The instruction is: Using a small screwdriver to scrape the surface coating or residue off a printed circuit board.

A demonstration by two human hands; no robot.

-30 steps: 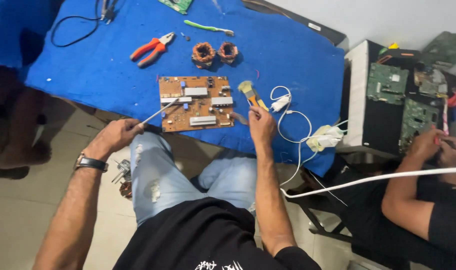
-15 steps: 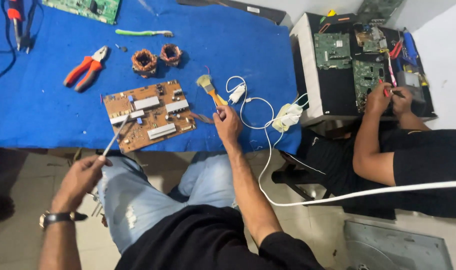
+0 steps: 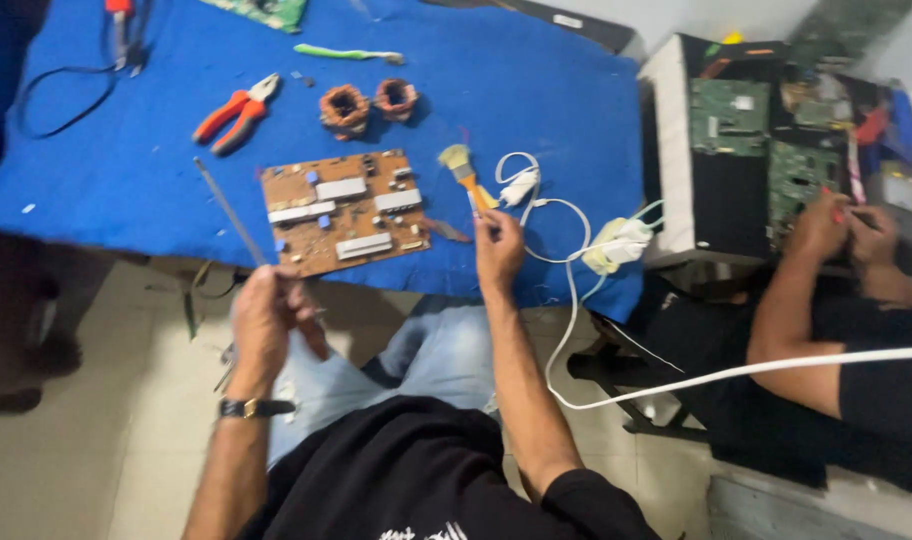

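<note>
Left hand (image 3: 266, 318) raised with rod (image 3: 231, 212), right hand (image 3: 498, 250) gripping brush (image 3: 463, 172)

Single view: head camera, looks steeply down from wearer's head over own torso and knees. Faces forward onto blue table (image 3: 536, 90), whose near edge crosses mid-frame; far edge cut by top of frame. Frame tilted slightly, table edge slanting. Moderately near: both forearms fully in view, left hand (image 3: 266, 320) low left, right hand (image 3: 498, 250) near centre. Right margin takes in seated co-worker (image 3: 826, 340) and opened black chassis (image 3: 766, 150). Left margin shows floor. No second view, so no shared part.
</note>
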